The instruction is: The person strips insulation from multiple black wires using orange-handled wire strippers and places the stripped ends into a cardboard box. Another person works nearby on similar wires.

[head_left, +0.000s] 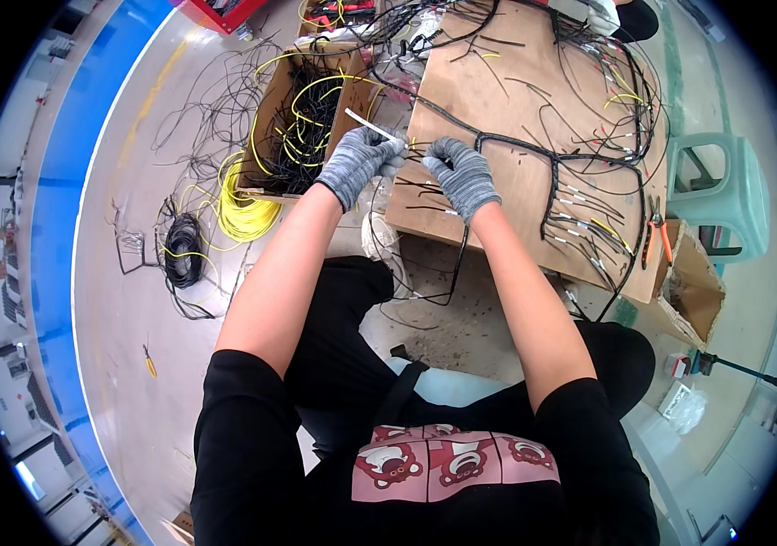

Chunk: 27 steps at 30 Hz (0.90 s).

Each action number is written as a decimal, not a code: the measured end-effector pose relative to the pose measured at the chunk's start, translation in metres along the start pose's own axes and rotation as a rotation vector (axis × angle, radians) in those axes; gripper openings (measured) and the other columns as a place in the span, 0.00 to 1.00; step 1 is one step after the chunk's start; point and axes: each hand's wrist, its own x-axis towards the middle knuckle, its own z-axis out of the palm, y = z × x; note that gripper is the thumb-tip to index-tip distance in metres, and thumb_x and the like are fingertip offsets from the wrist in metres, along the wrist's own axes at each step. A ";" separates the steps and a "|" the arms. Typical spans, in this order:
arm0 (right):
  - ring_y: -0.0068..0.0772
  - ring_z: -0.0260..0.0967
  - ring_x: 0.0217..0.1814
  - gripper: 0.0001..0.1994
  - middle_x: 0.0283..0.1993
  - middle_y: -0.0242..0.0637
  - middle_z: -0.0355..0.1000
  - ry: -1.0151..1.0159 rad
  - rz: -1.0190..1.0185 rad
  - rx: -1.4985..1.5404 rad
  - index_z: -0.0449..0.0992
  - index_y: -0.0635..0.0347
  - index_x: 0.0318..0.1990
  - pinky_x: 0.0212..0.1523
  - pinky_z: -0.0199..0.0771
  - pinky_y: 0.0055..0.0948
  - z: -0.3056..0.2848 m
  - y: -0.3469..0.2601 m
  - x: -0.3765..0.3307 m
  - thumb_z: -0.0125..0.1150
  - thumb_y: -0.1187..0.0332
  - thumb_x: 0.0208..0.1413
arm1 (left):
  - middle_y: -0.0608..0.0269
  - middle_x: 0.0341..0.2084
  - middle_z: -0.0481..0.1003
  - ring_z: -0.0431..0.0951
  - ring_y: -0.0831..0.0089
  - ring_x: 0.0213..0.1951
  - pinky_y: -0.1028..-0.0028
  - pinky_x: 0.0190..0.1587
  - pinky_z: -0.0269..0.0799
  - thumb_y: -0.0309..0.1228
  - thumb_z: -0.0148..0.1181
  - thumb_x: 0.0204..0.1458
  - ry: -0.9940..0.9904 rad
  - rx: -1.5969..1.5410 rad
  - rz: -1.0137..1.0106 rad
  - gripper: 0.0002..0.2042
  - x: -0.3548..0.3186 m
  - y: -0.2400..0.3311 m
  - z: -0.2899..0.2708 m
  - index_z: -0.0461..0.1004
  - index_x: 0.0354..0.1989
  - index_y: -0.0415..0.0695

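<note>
Grey knit gloves cover both of my hands above the left edge of a wooden board [497, 100]. In my left hand [365, 162], closed fingers pinch a narrow white strip [365, 122] whose free end points up and to the left. Close beside it, my right hand [463, 173] has its fingertips pinched at the thin dark wire ends [416, 151] between the hands. Exactly how the strip and wires meet is too small to tell. A black wire harness [511, 144] branches across the board, with several loose wire ends, some bearing white sleeves.
Left of the board, a cardboard box [270, 136] holds tangled black wires. Yellow cable [247, 214] and a black coil [182, 250] lie on the floor. Orange-handled pliers [655, 232] rest at the board's right edge, near another carton [698, 291] and a green stool [743, 196].
</note>
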 end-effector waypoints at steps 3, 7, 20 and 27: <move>0.40 0.68 0.29 0.07 0.29 0.44 0.71 0.023 -0.013 0.005 0.73 0.62 0.31 0.35 0.69 0.31 0.001 0.001 -0.001 0.59 0.68 0.46 | 0.68 0.20 0.72 0.67 0.82 0.21 0.80 0.26 0.66 0.34 0.61 0.48 0.056 0.120 0.033 0.10 0.001 0.001 0.003 0.74 0.32 0.39; 0.40 0.68 0.29 0.07 0.29 0.44 0.71 0.034 -0.013 0.020 0.73 0.62 0.31 0.34 0.69 0.32 0.001 0.001 -0.001 0.59 0.68 0.46 | 0.69 0.19 0.70 0.64 0.83 0.21 0.81 0.25 0.62 0.34 0.61 0.47 0.096 0.217 0.045 0.11 0.002 -0.001 0.006 0.73 0.30 0.38; 0.38 0.68 0.28 0.07 0.28 0.42 0.71 0.064 -0.021 0.069 0.73 0.61 0.30 0.33 0.69 0.30 0.006 0.007 -0.002 0.60 0.69 0.44 | 0.63 0.18 0.72 0.67 0.79 0.22 0.76 0.29 0.66 0.34 0.61 0.47 0.140 0.472 0.102 0.12 0.001 0.005 0.009 0.74 0.28 0.35; 0.38 0.68 0.28 0.07 0.28 0.42 0.71 0.063 -0.029 0.069 0.73 0.61 0.30 0.33 0.69 0.30 0.007 0.010 0.001 0.60 0.69 0.44 | 0.71 0.19 0.70 0.62 0.82 0.22 0.80 0.26 0.62 0.37 0.60 0.48 0.084 0.449 0.092 0.12 0.008 -0.002 0.003 0.75 0.33 0.39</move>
